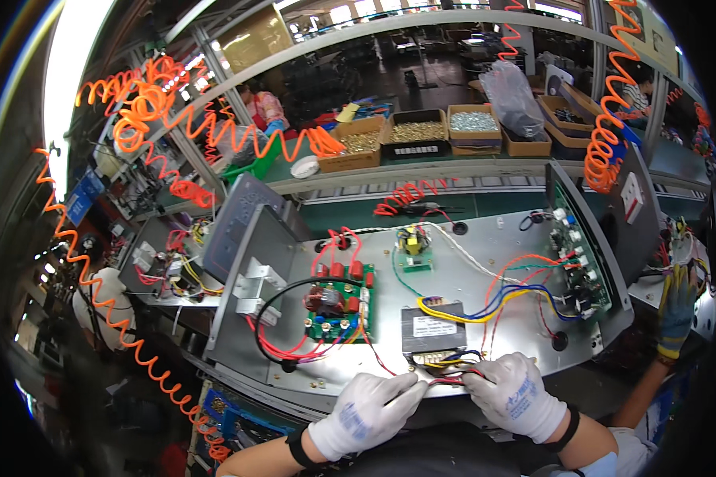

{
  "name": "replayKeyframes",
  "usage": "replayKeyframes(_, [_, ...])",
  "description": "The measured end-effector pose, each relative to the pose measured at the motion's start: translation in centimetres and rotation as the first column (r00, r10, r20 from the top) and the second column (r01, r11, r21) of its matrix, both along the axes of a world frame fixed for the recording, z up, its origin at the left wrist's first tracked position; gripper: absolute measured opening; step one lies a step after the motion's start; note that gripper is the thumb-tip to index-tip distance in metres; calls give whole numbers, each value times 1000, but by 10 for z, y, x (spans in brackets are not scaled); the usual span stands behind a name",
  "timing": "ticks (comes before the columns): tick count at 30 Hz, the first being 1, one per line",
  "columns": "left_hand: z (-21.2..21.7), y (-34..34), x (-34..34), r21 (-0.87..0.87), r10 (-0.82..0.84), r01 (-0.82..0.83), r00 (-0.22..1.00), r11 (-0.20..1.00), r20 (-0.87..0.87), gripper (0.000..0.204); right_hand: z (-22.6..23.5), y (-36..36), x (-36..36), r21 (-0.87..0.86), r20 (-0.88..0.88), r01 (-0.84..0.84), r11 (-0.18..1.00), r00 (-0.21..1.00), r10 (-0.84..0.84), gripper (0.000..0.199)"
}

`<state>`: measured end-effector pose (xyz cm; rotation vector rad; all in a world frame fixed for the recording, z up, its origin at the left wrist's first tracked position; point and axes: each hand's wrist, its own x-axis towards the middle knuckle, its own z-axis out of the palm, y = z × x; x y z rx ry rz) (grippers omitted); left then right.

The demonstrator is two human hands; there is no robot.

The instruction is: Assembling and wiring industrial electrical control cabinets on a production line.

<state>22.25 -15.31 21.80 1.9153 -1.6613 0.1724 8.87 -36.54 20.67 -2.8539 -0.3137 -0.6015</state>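
The gloved left hand [370, 413] and right hand [519, 397] flank red and black wires [445, 381] at six o'clock of the grey transformer [433, 330]. The right grip is clamped on them, presumably to steady loose leads; whether the left pinches them, I cannot tell.
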Motion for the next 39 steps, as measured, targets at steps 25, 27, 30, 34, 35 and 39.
replayKeyframes(25, [13, 86, 13, -208, 653, -632, 756, 746, 43, 59, 8, 9, 9, 150, 54, -18, 989, 998, 10, 17])
replayKeyframes(27, [19, 83, 22, -332, 701, -685, 707, 648, -92, 66, 8, 7, 9, 137, 67, -15, 990, 998, 6, 17])
replayKeyframes(30, [19, 82, 25, -131, 730, -721, 682, 680, 36, 81, 5, 1, 9, 202, -46, -10, 979, 999, 19, 17])
replayKeyframes(34, [-1, 85, 13, -111, 591, -608, 792, 786, -157, 43, 5, 2, 10, 201, -18, -27, 979, 999, 31, 18])
replayKeyframes(35, [-4, 83, 12, -5, 572, -573, 817, 819, 76, 42, 2, 1, 11, 173, 27, -51, 984, 999, 47, 19])
replayKeyframes(39, [-25, 80, 17, -6, 384, -401, 873, 916, 301, 44, 4, -1, 7, 142, -4, -59, 988, 998, 60, 20])
